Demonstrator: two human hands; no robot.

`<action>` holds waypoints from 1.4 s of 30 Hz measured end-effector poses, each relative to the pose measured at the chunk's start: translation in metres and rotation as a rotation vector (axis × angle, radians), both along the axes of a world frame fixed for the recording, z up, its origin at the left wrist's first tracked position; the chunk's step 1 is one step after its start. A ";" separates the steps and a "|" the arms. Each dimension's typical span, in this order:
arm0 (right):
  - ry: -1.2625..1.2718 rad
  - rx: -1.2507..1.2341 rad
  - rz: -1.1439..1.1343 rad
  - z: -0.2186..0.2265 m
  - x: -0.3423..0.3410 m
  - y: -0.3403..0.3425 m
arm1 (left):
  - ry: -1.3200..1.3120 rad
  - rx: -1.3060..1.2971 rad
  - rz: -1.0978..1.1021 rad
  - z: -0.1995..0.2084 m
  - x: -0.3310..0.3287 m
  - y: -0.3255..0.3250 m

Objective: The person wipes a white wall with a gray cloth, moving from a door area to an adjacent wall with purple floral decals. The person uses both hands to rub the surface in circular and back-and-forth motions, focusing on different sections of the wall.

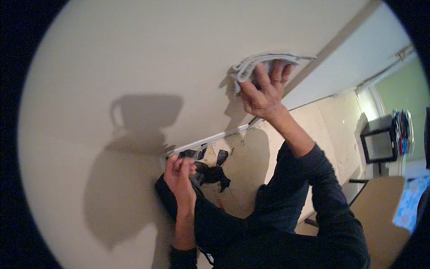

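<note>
My right hand (267, 92) presses a folded grey-white cloth (251, 64) against the pale wall (215, 31), close to the wall's right-hand edge. Its fingers spread over the cloth and hold it flat. Lower down on the left, my left hand (180, 177) is raised in front of the wall, near the end of the white baseboard (208, 141). The fingers of that hand curl in toward the palm, and nothing shows in them.
Black scraps (212, 174) lie on the light floor (244, 166) between my legs and the baseboard. A white door (354, 49) stands right of the wall edge. Farther right are a black-framed box (380, 145) with a colourful stack (404, 132) and a beige chair (380, 201).
</note>
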State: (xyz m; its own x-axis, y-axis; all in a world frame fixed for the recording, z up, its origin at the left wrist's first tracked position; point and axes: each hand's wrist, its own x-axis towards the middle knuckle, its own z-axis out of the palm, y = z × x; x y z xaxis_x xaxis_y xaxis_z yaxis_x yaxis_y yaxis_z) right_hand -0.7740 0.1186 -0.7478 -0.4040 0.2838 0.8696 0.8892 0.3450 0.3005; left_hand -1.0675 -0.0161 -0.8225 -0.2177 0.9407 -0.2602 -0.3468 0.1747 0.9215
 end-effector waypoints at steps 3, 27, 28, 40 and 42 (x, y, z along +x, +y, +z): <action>-0.120 0.027 0.030 -0.021 -0.003 0.001 | 0.065 -0.002 -0.080 -0.017 0.008 0.019; -0.616 -0.481 0.275 -0.080 -0.023 -0.009 | 0.005 -0.110 0.045 -0.059 0.029 0.045; -0.726 -0.592 0.273 -0.121 -0.021 -0.005 | 0.048 -0.125 0.040 -0.062 0.025 0.047; -0.631 -0.945 0.320 -0.120 -0.045 -0.013 | -0.033 -0.145 0.167 -0.063 0.001 0.046; -0.495 -0.582 0.293 -0.055 -0.065 -0.015 | -0.052 -0.119 0.201 -0.065 -0.003 0.043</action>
State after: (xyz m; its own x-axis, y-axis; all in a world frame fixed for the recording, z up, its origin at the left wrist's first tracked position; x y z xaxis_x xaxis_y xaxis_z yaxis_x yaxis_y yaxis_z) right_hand -0.8387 0.1034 -0.8033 -0.8307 0.4575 0.3171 0.5495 0.7649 0.3361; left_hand -1.0701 0.0273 -0.8879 -0.3806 0.8420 -0.3824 -0.4320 0.2038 0.8785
